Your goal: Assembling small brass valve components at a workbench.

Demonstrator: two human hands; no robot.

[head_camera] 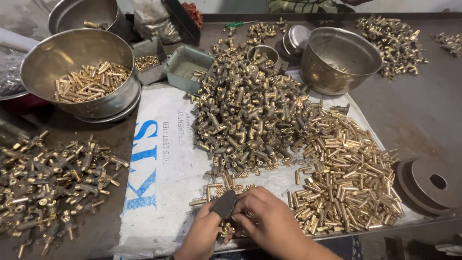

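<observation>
My left hand (199,237) and my right hand (269,222) meet at the near edge of the table over a white printed sack (163,159). Together they pinch a small brass valve fitting (225,229). A dark flat piece (224,203) stands up between the fingers, apparently held by my left hand. Just beyond the hands lies a big heap of brass valve bodies (250,110). To the right spreads a pile of short brass tubes (346,168). Small springs (207,179) are scattered on the sack near the hands.
A steel bowl (43,55) with brass pins stands at the back left, another steel bowl (337,58) at the back right. Assembled brass fittings (48,183) cover the left of the table. Two small green trays (185,65), a dark round disc (430,185) and more fittings (394,43) lie around.
</observation>
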